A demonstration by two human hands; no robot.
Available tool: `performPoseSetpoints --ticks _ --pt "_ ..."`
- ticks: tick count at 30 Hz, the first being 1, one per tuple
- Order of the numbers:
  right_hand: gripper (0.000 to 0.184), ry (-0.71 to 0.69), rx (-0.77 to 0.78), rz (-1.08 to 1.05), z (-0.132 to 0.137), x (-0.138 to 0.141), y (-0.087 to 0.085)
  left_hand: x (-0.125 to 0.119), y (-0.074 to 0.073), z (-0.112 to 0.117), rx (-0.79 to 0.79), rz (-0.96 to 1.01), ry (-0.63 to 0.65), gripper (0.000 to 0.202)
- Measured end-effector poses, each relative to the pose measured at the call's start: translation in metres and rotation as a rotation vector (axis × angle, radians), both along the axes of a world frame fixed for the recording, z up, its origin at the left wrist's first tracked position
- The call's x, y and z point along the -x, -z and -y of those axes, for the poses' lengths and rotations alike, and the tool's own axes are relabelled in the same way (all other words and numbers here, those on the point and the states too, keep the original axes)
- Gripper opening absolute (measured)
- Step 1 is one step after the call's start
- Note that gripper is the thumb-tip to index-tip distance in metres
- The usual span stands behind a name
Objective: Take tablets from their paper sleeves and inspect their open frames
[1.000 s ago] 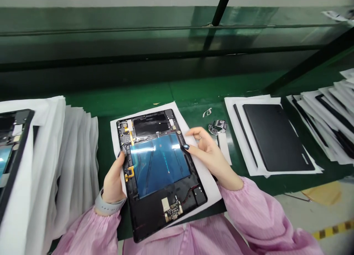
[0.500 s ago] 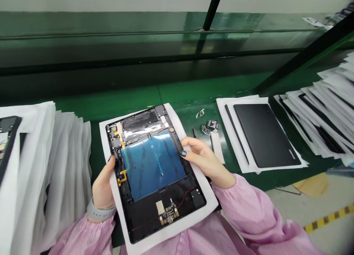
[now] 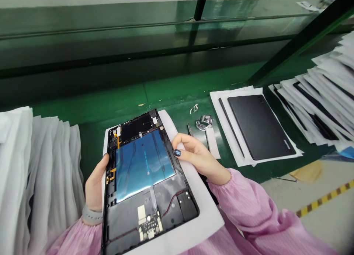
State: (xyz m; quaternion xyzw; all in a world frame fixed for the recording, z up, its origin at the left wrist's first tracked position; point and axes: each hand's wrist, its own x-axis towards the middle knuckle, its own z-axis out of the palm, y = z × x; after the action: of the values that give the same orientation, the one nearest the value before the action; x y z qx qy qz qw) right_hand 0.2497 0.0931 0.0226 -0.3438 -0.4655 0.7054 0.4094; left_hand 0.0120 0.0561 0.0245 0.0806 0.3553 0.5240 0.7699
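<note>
Between my two hands is an opened tablet [image 3: 129, 218], its inside facing me. A blue-filmed battery [image 3: 143, 162] fills its middle, and a small circuit board [image 3: 151, 225] sits at the near end. A white foam sheet [image 3: 203, 210] lies under the tablet and sticks out on the right. My left hand [image 3: 95, 183] grips the left edge, thumb on the frame. My right hand [image 3: 197, 157] pinches the right edge with the sheet, thumb on top. The tablet is tilted, and the fingers beneath it are hidden.
Right of my hands, a closed black tablet [image 3: 260, 127] lies on white sheets. A metal tape dispenser [image 3: 205, 122] and a dark pen-like tool [image 3: 189, 129] rest on the green bench [image 3: 163, 100]. Stacks of white sheets stand left [image 3: 55, 173] and right [image 3: 326, 96].
The opened tablet has tilted and shifted slightly left in my hands. My view has moved a little, and the tablet part at the far left edge has left the picture.
</note>
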Motion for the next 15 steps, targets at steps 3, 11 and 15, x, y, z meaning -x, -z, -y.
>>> performPoseSetpoints --ticks 3,11,15 --pt "0.022 -0.005 -0.002 -0.008 -0.001 0.0 0.0 -0.003 -0.005 -0.003 0.005 -0.012 -0.016 0.057" --pt "0.024 -0.045 0.151 0.035 0.0 -0.001 0.002 -0.004 0.0 0.002 0.065 -0.062 -0.108 0.045" --pt "0.038 -0.048 0.086 0.178 -0.002 -0.001 0.009 -0.001 0.008 0.006 0.002 -0.068 -0.103 0.025"
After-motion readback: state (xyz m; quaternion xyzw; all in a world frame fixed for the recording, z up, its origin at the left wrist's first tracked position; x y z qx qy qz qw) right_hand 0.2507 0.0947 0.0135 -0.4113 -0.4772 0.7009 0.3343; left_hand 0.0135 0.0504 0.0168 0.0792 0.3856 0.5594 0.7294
